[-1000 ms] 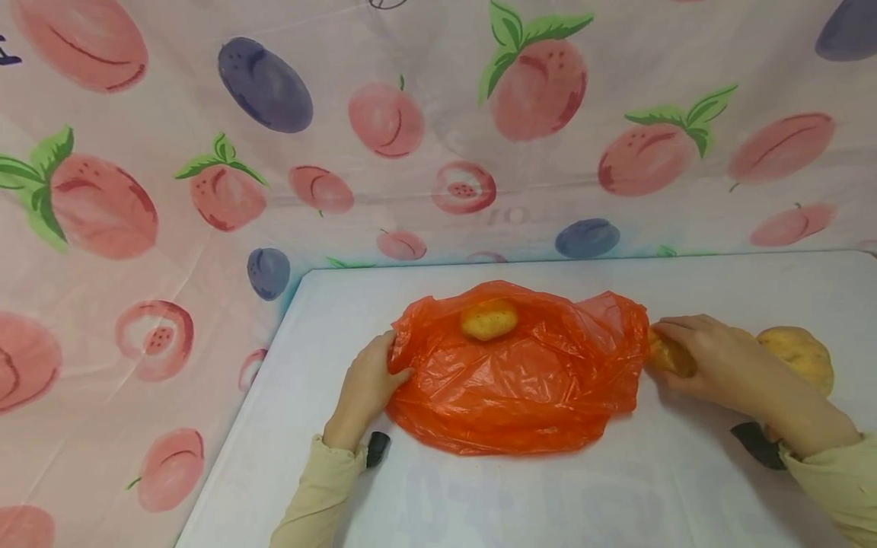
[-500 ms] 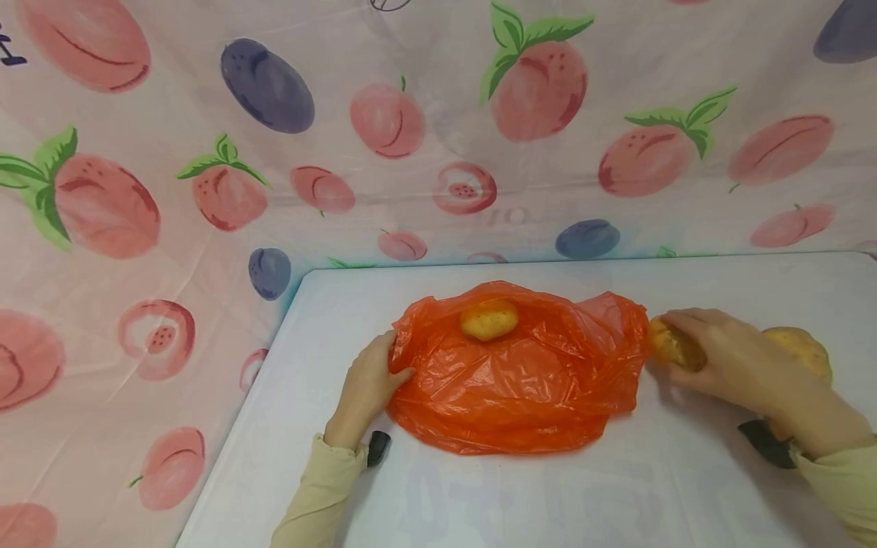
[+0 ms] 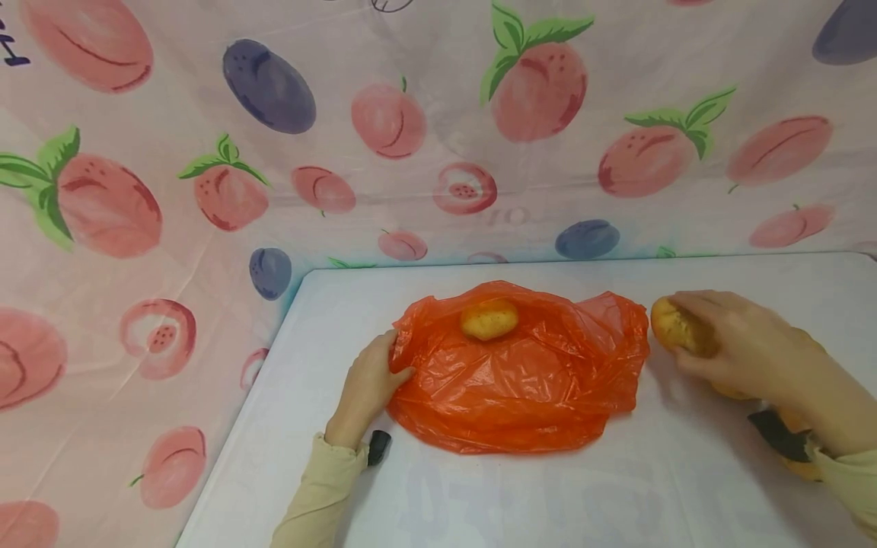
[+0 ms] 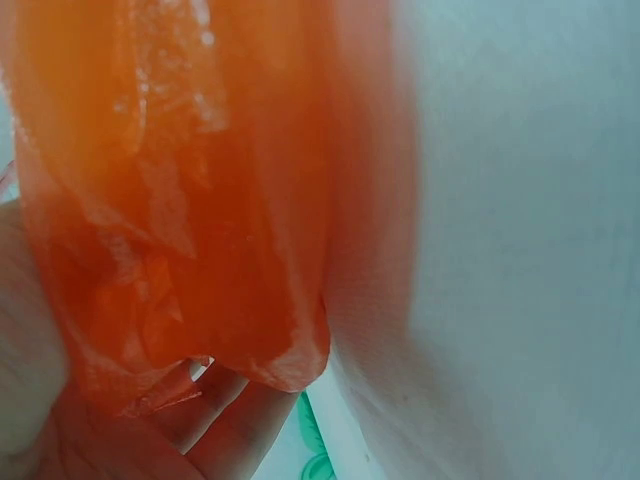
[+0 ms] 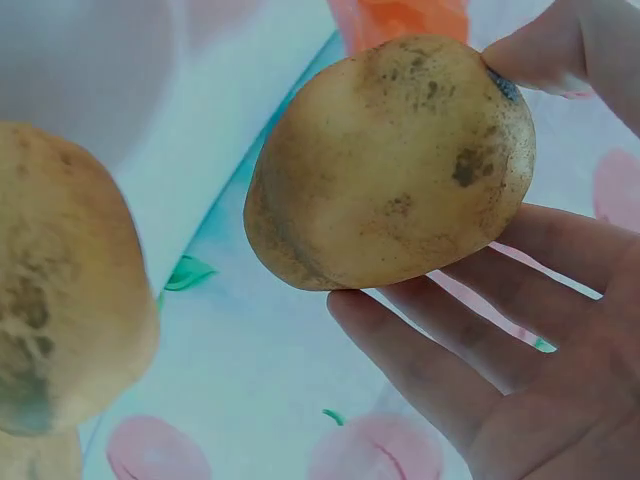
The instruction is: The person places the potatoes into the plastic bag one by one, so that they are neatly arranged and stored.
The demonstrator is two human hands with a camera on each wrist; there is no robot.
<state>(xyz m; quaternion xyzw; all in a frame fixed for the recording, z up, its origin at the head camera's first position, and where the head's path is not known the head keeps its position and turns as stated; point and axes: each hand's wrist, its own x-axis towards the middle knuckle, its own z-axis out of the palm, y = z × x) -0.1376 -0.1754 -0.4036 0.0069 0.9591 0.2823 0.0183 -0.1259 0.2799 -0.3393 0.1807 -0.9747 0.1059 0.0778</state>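
Observation:
An orange-red plastic bag [image 3: 514,380] lies spread in the middle of the table, its mouth gaping. One potato [image 3: 489,319] shows at the bag's upper edge. My left hand [image 3: 365,384] grips the bag's left side; in the left wrist view the thin plastic runs between thumb and fingers. To the right of the bag, my right hand [image 3: 747,342] holds another potato [image 5: 390,165] between thumb and fingertips. That potato has brown specks and a dark mark near the thumb.
More potatoes lie under and beside the right forearm, mostly hidden in the head view; a large potato [image 5: 65,280] shows at left in the right wrist view. A fruit-printed cloth [image 3: 438,137] hangs behind and left of the white table [image 3: 521,502].
My right hand has moved up and to the right with its potato, which has come away from the bag's right edge. The left hand and the bag have hardly moved.

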